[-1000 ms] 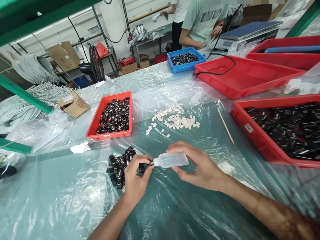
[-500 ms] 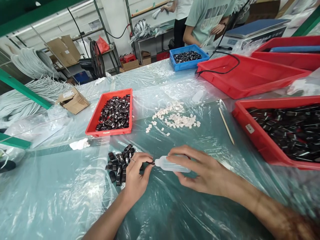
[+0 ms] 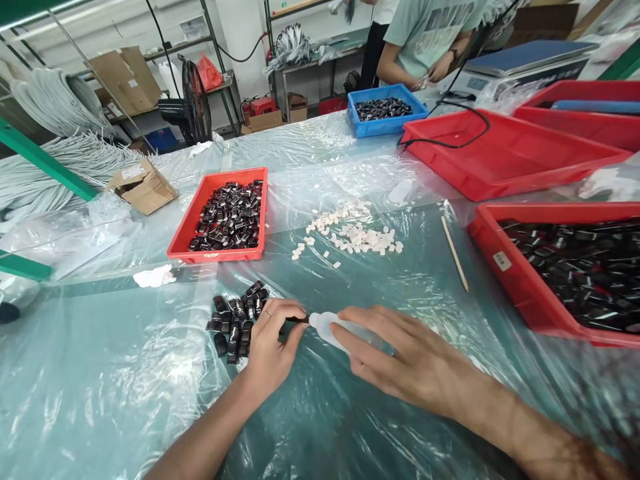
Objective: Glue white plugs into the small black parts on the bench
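My left hand (image 3: 274, 340) pinches a small black plastic piece (image 3: 299, 319) between thumb and fingers; most of it is hidden. My right hand (image 3: 395, 347) is closed around a translucent white squeeze bottle (image 3: 327, 327), lying on its side in the grip. The bottle's tip meets the black piece, or comes very close to it. Just left of my left hand lies a loose pile of shiny black pieces (image 3: 233, 327) on the plastic-covered table (image 3: 320, 427). Beyond both hands, small white pieces (image 3: 363, 237) are scattered.
A red tray (image 3: 215, 255) of black pieces stands at the back left, another red tray (image 3: 520, 280) at the right. Farther off are a blue tray (image 3: 390, 129) and an empty-looking red tray (image 3: 480, 157). A thin stick (image 3: 454, 255) lies near the right tray. A co-worker (image 3: 425, 47) stands behind.
The view has shifted slightly. My right hand has wrapped farther over the bottle, and its fingers lie closer around it. My left hand keeps its pinch on the black piece.
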`<state>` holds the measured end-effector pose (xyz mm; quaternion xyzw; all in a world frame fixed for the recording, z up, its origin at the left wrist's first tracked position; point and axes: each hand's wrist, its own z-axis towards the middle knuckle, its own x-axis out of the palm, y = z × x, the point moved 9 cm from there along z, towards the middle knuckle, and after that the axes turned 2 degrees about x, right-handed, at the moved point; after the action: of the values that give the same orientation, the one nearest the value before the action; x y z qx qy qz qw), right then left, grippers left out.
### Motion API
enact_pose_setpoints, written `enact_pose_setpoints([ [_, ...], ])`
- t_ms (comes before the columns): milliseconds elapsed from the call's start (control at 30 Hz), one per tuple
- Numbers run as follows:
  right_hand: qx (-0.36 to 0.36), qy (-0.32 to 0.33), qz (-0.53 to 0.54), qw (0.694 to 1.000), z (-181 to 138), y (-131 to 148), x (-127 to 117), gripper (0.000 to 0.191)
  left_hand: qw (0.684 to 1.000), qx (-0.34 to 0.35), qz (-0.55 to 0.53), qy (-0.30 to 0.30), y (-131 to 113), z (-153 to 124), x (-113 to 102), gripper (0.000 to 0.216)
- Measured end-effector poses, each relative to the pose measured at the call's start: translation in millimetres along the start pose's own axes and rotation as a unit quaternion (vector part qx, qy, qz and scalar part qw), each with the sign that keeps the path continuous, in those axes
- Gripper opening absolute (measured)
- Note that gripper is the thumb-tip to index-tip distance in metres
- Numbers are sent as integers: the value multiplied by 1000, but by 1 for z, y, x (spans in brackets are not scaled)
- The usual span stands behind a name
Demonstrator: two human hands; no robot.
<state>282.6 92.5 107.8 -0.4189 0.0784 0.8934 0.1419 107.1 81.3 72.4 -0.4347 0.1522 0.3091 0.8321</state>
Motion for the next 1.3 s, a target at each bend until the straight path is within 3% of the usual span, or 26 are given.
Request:
enact_pose_setpoints([
  [133,124,-14,183,975,3,-38,-2,37,1000,-16,-25,0,3,-2,0,19],
  [200,212,-13,315,925,0,-66,7,35,999,-27,-37,-2,7,-2,-1,18],
  [333,345,-49,522,778,-18,-105,45,26,999,-37,-34,-4,11,-1,-2,15],
  [400,368,-53,557,743,-23,-111,69,34,999,-36,-28,-3,12,0,-3,13],
  [500,368,-40,526,766,-25,-113,95,51,999,-31,-14,-4,13,-2,-4,12],
  [600,368,-19,471,802,-27,-118,110,56,1000,-28,-6,0,16,-4,-1,12],
  [667,363,1,434,824,-27,-123,112,54,1000,-25,-11,3,17,-6,2,12],
  [800,327,50,396,857,-25,-141,98,73,999,-28,-22,18,18,-11,8,10],
  [867,325,62,369,869,-28,-159,86,63,999,-34,-24,21,18,-12,10,8],
  [967,378,32,268,886,-42,-193,68,22,998,-53,-33,22,16,-12,12,9],
  [1100,439,18,133,888,-55,-211,64,18,996,-59,-52,35,5,-10,18,8],
  [1300,478,47,76,874,-60,-217,80,17,991,6,-120,61,-22,-13,27,12],
])
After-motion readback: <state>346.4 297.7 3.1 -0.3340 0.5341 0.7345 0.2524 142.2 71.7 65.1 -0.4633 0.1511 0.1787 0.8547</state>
